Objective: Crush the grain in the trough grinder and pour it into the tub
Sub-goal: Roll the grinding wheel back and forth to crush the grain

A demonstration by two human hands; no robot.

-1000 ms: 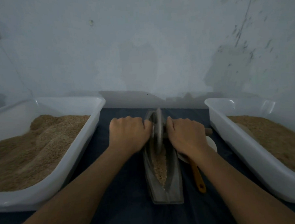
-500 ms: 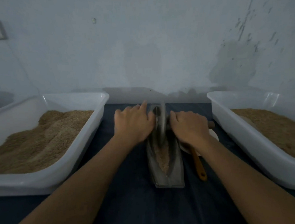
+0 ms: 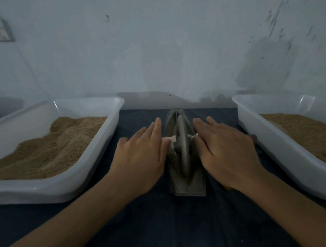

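Head view shows the crushing step under way, with no pouring yet, as far as I can judge. The trough grinder point(image 3: 186, 185), a narrow boat-shaped metal channel of dull grey, lies lengthwise on the dark cloth-covered bench point(image 3: 163, 226) between two tubs. Its thin metal wheel point(image 3: 182, 146) stands upright in the groove, and a little tan grain point(image 3: 174, 131) shows beside it. The left hand point(image 3: 141, 154) and the right hand point(image 3: 226, 148) lie flat, fingers straight, palms pressing on the wheel's axle on either side; pale ends of the axle peek out by the wheel. Nothing is gripped. The left tub point(image 3: 96, 163) and the right tub point(image 3: 268, 148) are smooth white plastic with rounded rims, each holding a heap of coarse brown meal. Which tub receives the crushed grain I cannot tell. Crushing and pouring both remain.
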